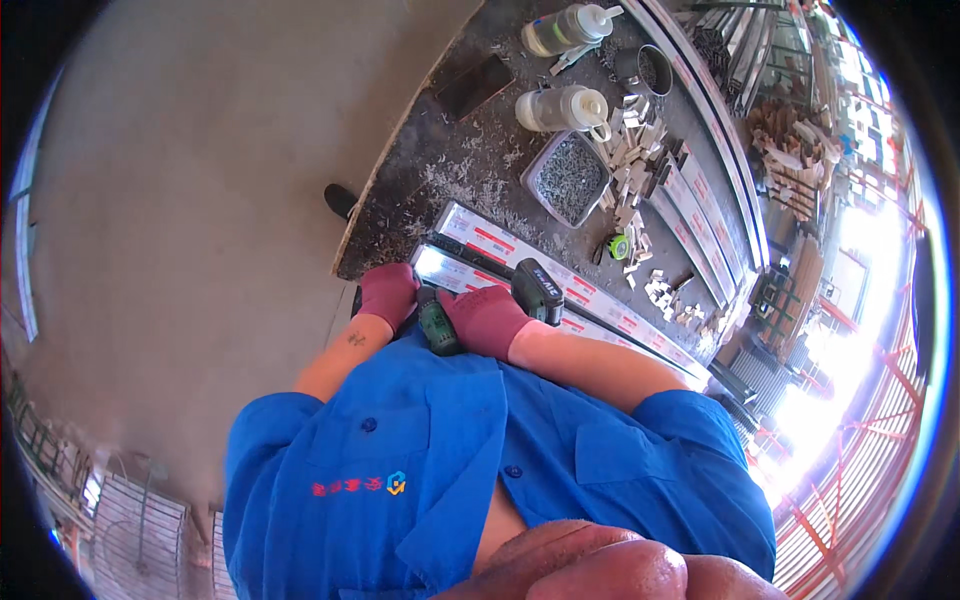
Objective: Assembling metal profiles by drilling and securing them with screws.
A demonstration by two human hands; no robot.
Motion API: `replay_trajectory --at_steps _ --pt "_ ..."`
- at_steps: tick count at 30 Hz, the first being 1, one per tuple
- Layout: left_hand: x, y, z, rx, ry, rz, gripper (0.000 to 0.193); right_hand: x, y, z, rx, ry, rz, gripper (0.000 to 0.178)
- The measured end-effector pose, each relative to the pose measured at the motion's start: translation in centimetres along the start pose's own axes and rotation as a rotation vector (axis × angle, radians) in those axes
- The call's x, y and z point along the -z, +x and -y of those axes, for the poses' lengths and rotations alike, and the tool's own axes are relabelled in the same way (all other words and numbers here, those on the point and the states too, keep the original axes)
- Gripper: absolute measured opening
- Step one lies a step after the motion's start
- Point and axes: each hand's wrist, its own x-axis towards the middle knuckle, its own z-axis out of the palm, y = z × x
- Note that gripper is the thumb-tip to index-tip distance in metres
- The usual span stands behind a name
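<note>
My right hand [487, 318], in a dark red work glove, is wrapped round the grip of a cordless drill [438, 328]. The drill has a green body, and its black battery [538, 291] sticks out past my right wrist. In a matching glove, my left hand [389, 291] is curled beside the drill's front, at the left end of a long metal profile [455, 272]. What its fingers hold is hidden. Another long profile with red-and-white labelled film [600, 301] lies parallel, just beyond.
On the dark workbench [405, 190] stand a square tub of small screws [570, 180], two clear bottles [562, 107] and a metal cup [643, 70]. Cut metal pieces [632, 150], a green tape measure [619, 246] and more profiles [700, 215] lie to the right. Shavings litter the top.
</note>
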Motion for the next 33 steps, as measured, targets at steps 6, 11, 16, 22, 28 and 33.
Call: replay_trajectory --at_steps 6,11,16,22,28,33 --pt "-1.1 -0.3 0.3 0.029 0.074 0.015 0.024 2.5 0.1 1.2 -0.009 -0.051 0.028 0.037" --pt "0.9 0.6 -1.4 0.039 0.162 0.123 0.029 1.3 -0.8 -0.3 -0.008 -0.024 -0.031 0.047" --pt "0.6 2.0 -2.5 0.212 0.255 0.19 0.038 0.9 -6.8 -1.4 -0.052 0.108 -0.126 0.048" --pt "0.7 3.6 -1.0 0.236 0.278 0.313 0.061 -6.4 -13.2 -7.4 -0.441 0.436 -0.449 0.056" --pt "2.3 1.6 -2.0 0.331 0.132 0.263 0.083 -12.7 -17.0 -14.4 -0.783 0.49 -0.361 0.075" --pt "2.8 -4.4 -2.5 0.424 -0.073 0.031 0.075 -15.8 -15.8 -21.2 -0.905 0.413 -0.461 0.081"
